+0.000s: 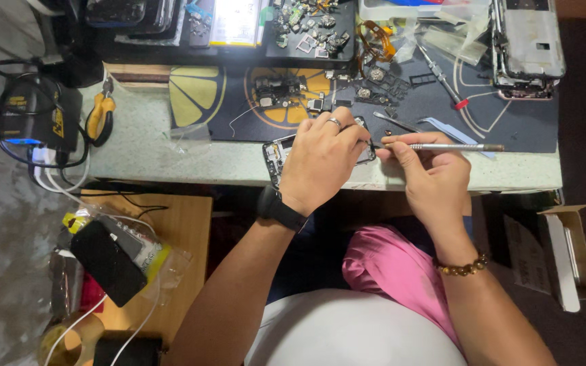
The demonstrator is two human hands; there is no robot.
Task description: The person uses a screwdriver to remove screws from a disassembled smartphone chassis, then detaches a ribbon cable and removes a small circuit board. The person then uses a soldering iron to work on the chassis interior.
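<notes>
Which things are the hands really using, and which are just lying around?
In use:
- left hand holding the opened phone
- right hand holding the metal screwdriver

Just lying about:
- yellow-handled pliers
- tweezers
- tray of small parts
- another opened phone
- black charger box
- small cardboard box
</notes>
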